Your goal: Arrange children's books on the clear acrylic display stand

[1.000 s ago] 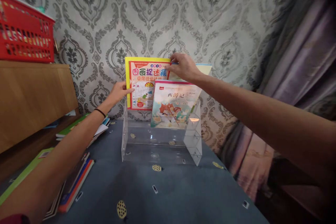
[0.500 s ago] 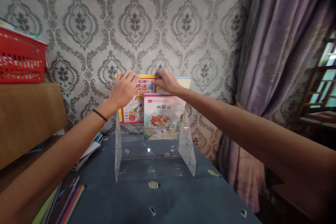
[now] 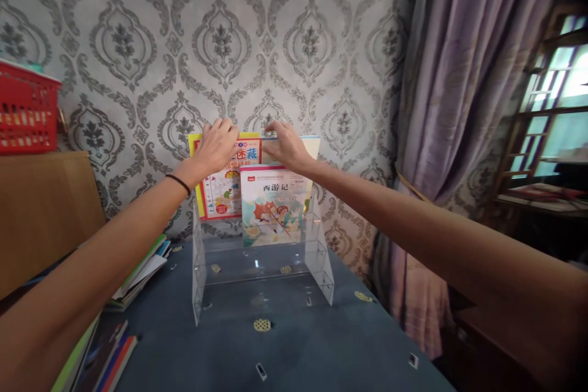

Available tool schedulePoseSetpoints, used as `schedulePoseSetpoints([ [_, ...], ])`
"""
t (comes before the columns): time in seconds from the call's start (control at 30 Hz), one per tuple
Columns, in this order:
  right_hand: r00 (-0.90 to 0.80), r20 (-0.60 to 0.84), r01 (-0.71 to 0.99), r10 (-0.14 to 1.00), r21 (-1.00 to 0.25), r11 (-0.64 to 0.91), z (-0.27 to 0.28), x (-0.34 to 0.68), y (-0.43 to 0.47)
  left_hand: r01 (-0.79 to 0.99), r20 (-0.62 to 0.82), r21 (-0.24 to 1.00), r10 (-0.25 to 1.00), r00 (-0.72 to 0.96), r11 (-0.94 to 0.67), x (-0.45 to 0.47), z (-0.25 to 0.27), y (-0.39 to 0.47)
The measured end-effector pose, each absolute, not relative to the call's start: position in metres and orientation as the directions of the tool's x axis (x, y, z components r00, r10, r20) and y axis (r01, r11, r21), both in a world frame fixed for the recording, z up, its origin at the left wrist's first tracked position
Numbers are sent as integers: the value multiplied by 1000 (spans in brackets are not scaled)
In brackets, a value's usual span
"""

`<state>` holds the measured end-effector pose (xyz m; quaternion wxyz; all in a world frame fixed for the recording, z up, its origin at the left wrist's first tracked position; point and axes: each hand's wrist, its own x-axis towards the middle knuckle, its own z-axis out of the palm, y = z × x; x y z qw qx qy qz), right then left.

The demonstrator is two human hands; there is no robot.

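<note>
My left hand (image 3: 215, 146) grips the top of a red-bordered children's book (image 3: 223, 196), fingers curled over its upper edge and partly covering the title. A yellow book (image 3: 193, 141) shows behind it. Just right of the red-bordered book is my right hand (image 3: 285, 146), its thumb and index finger apart beside the book's upper right corner. Behind that hand stands a pale book (image 3: 312, 146). In front, a picture book (image 3: 273, 208) with a pink top edge leans on a tier of the clear acrylic stand (image 3: 197, 275). The stand's lower tiers are see-through.
Stacked books (image 3: 142, 272) and more books (image 3: 110, 361) lie at the left of the dark tablecloth (image 3: 220, 355). A red basket (image 3: 27, 110) sits on a wooden cabinet (image 3: 50, 214). A purple curtain (image 3: 450, 104) hangs at right; patterned wallpaper rises behind the stand.
The view has turned slightly right, so the stand appears farther left. My right hand has moved slightly away from the red-bordered book's upper corner. My left hand stays on the book's top.
</note>
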<state>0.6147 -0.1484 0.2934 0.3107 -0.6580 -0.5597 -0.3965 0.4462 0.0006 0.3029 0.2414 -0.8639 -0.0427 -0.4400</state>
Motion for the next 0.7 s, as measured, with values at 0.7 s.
schedulePoseSetpoints([
  [0.7,132,761,988,635,-54,-142,301,607,-167,232,830,-236,-71,553,-944,465,309,17],
])
